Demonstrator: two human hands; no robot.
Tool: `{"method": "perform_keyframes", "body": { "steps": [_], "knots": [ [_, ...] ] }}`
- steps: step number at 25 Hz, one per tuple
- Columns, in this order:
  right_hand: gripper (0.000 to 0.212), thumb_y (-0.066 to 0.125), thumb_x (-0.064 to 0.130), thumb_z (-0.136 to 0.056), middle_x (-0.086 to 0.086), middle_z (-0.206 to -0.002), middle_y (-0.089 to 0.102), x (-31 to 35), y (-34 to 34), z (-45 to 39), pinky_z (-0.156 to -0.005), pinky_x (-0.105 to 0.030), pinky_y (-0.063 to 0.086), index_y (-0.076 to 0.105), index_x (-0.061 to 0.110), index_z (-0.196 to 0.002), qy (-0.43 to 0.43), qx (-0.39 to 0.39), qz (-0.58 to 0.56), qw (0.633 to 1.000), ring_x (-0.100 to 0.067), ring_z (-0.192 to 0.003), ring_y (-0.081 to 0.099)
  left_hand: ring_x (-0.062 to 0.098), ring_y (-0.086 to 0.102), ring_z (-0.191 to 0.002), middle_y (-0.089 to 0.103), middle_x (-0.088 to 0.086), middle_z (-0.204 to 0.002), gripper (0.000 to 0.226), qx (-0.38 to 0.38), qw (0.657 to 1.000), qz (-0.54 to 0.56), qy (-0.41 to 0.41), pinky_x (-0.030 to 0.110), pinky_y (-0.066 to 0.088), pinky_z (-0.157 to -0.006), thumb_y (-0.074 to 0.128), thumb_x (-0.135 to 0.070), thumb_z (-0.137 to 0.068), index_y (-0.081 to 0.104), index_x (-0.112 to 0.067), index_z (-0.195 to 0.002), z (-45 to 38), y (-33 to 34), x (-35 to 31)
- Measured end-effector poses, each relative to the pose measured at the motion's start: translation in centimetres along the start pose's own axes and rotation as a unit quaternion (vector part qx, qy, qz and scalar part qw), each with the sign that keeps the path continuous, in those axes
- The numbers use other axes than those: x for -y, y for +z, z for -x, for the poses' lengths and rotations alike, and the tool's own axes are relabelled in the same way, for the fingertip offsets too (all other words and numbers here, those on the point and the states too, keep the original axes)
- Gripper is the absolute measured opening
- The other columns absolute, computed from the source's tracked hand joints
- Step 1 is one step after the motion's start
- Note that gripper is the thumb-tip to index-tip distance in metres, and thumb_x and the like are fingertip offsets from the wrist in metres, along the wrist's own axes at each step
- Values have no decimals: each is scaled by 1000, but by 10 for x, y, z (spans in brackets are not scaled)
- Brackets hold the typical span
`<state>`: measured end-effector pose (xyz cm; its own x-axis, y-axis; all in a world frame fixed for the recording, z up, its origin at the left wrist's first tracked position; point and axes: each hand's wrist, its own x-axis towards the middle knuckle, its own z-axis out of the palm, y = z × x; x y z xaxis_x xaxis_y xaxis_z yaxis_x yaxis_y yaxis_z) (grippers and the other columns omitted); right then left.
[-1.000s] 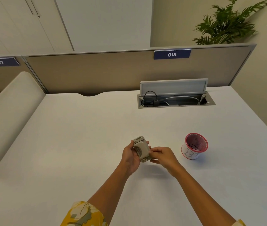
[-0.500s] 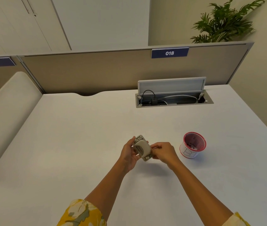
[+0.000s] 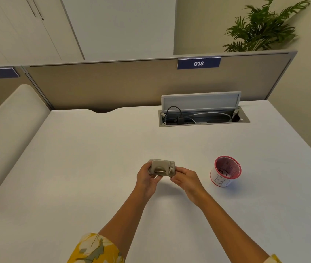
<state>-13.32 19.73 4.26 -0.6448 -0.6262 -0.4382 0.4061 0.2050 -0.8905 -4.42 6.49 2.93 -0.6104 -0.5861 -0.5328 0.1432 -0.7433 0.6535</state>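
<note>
White worktop (image 3: 94,168) beneath both hands: left hand (image 3: 147,179) and right hand (image 3: 186,179) each curl fingers round opposite ends of a small beige rectangular plastic device (image 3: 161,168), held level between them, metal bar facing upward.

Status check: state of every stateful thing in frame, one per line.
small beige plastic and metal device: held between both hands, long side across.
left hand: grips the device's left end.
right hand: pinches its right end.
white paper cup with red rim: upright, open, small items inside.
grey desk cable hatch: lid raised, cables showing.
</note>
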Motion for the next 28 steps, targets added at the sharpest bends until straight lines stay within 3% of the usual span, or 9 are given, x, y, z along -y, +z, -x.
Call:
{"method": "perform_keyframes", "body": {
  "steps": [11,15,19,23,26,28],
  "knots": [
    [38,68,-2,-83,-4,-97,73,1,4,-9,-84,-30,59,67,7,-120,-31,-93,60,993,-20,-91,71,27,66,-99,66,16,-109,21,23,1000,1,-7,34,58,-82,55,-16,-98,65,-5,-112,0,2,2],
    [38,70,-2,-82,-10,-106,74,5,6,-13,-81,-28,59,68,7,-119,-30,-131,79,988,-20,-85,72,28,66,-101,66,18,-111,24,38,999,3,-3,33,59,-81,54,-15,-98,64,-4,-116,-2,1,4],
    [34,66,-2,-84,-10,-108,73,11,0,-20,-84,-32,59,70,9,-116,-5,-99,86,991,-22,-91,70,29,67,-95,68,21,-110,30,40,998,-45,-9,33,59,-77,55,-15,-94,66,0,-118,-3,-4,2],
    [25,61,-7,-87,-10,-99,73,23,-12,-28,-81,-30,56,73,6,-104,15,-40,23,999,-22,-93,67,21,67,-72,71,15,-89,29,70,976,-194,-67,35,56,-74,60,-18,-90,72,1,-109,1,-7,-6],
    [21,64,-3,-86,-12,-102,73,24,-11,-33,-82,-29,55,73,4,-104,5,-46,35,998,-22,-92,68,25,72,-90,76,14,-100,25,123,957,-243,-100,45,58,-92,62,-9,-89,75,-2,-110,5,-3,-3],
    [21,65,-2,-86,-12,-102,73,20,-8,-34,-81,-30,56,73,4,-104,0,-42,13,999,-23,-92,69,27,72,-96,75,15,-108,25,120,963,-225,-93,46,58,-93,61,-7,-91,75,-4,-112,8,0,2]
  ]
}}
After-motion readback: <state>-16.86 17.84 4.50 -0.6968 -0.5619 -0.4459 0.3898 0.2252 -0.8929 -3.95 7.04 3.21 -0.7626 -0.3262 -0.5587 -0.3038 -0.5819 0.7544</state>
